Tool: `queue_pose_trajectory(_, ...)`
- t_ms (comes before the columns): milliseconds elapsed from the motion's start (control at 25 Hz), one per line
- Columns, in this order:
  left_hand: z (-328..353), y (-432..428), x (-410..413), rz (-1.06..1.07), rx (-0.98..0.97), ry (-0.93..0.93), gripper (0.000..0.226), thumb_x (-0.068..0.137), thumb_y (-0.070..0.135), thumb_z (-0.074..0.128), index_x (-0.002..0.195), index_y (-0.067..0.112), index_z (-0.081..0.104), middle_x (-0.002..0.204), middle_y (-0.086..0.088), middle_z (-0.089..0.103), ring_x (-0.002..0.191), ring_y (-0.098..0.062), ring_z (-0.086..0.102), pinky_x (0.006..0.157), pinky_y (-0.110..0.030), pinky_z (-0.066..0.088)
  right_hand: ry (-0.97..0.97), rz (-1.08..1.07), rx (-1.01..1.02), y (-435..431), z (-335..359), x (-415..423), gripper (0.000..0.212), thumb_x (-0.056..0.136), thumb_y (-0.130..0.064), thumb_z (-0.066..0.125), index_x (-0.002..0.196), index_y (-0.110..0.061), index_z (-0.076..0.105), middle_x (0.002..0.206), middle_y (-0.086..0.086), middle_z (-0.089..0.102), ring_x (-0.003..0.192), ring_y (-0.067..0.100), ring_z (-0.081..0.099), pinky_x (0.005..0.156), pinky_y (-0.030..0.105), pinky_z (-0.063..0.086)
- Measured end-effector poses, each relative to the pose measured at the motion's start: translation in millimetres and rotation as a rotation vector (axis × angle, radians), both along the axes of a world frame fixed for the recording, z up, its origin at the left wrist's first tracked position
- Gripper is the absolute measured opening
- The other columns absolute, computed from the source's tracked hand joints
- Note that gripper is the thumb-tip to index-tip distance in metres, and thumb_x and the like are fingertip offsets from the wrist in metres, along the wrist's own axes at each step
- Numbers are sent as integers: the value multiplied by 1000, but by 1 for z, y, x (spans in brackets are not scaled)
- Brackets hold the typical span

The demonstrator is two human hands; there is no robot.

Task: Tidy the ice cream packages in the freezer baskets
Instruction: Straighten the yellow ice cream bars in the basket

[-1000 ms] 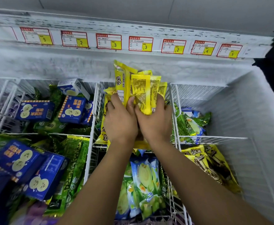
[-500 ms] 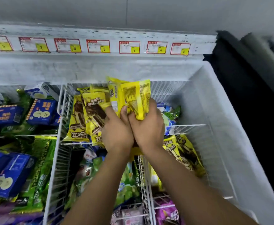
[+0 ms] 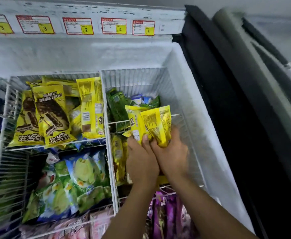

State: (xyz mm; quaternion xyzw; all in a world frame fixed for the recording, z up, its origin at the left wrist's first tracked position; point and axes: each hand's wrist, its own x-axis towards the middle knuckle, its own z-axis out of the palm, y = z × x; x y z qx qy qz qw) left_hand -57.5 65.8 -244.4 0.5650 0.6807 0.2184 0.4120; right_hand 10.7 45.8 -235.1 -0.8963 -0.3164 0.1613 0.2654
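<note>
**Yellow packages [image 3: 150,123] gripped two-handed**

The left hand [image 3: 141,163] and right hand [image 3: 171,157] clutch the bundle of yellow packages, which sticks up at their 12 o'clock, over a wire basket [image 3: 119,121]. Matching yellow packs [image 3: 53,118] lie at the bundle's 9 o'clock.

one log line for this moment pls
left hand: grips yellow packages | right hand: grips them too | where: above right-column wire basket | status: packages not yet set down

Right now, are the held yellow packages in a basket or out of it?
Out: the left hand and right hand grip the yellow packages above the basket rim.
</note>
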Motion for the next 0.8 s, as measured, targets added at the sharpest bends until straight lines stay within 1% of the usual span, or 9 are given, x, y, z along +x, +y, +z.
queue_pose_trajectory(160, -71, -12, 3, 6, -164, 39, 37, 99, 46, 32, 115, 13, 33, 120, -18, 59, 101, -40, 59, 73, -42, 45, 57, 40, -172, -13, -66, 4, 60, 83, -52, 60, 131, -23, 38, 119, 9, 62, 103, 35, 61, 76, 39, 46)
queue_pose_trajectory(240, -107, -10, 1, -19, -260, 113, 40, 101, 41, 31, 126, 10, 32, 132, -20, 51, 114, -40, 53, 84, -44, 42, 42, 77, -282, -15, -103, 5, 72, 89, -55, 52, 146, -20, 25, 134, 12, 51, 116, 34, 53, 87, 41, 45)
queue_pose_trajectory(280, -123, -10, 0, -56, -281, 227, 45, 101, 37, 31, 134, 8, 30, 139, -21, 44, 123, -39, 45, 93, -45, 38, 12, 106, -353, -15, -120, 7, 77, 92, -56, 47, 151, -20, 14, 143, 12, 42, 124, 33, 46, 94, 43, 42)
queue_pose_trajectory(400, -154, -10, 1, -261, -103, 499, 61, 100, 40, 25, 151, 9, 12, 156, -19, 18, 143, -34, 19, 113, -42, 18, -58, 224, -505, -12, -154, 16, 78, 98, -55, 34, 153, -24, -12, 159, 8, 12, 139, 30, 25, 106, 47, 32)
queue_pose_trajectory(480, -169, -10, 4, -422, 114, 546, 65, 98, 47, 23, 154, 18, 6, 159, -16, 7, 147, -31, 7, 118, -42, 7, -134, 309, -543, -9, -163, 25, 75, 100, -53, 30, 152, -27, -18, 160, 10, 6, 139, 30, 25, 105, 47, 32)
queue_pose_trajectory(560, -180, -11, 3, -567, 206, 583, 64, 97, 49, 20, 154, 26, 1, 161, -11, -3, 148, -28, -4, 118, -44, 0, -253, 362, -527, -8, -172, 34, 74, 101, -50, 32, 153, -27, -15, 157, 14, 16, 134, 33, 33, 103, 45, 35)
queue_pose_trajectory(680, -191, 0, -1, -602, 143, 574, 61, 96, 53, 1, 152, 30, -8, 160, -1, -15, 146, -20, -16, 118, -40, -10, -399, 318, -443, 0, -189, 34, 66, 100, -48, 34, 156, -23, 9, 146, 16, 39, 121, 36, 46, 96, 48, 41)
queue_pose_trajectory(720, -192, 6, 0, -593, 147, 556, 61, 96, 52, 0, 153, 30, -7, 160, 0, -15, 146, -18, -16, 117, -38, -11, -397, 311, -406, 3, -192, 33, 64, 99, -48, 32, 155, -22, 16, 145, 16, 41, 122, 36, 46, 97, 49, 40)
queue_pose_trajectory(800, -191, 12, 1, -579, 242, 533, 59, 99, 47, 7, 154, 26, 4, 161, -2, -5, 147, -18, -8, 119, -39, -4, -311, 384, -359, 1, -193, 35, 64, 99, -50, 27, 155, -23, 13, 155, 12, 28, 137, 31, 32, 108, 50, 27)
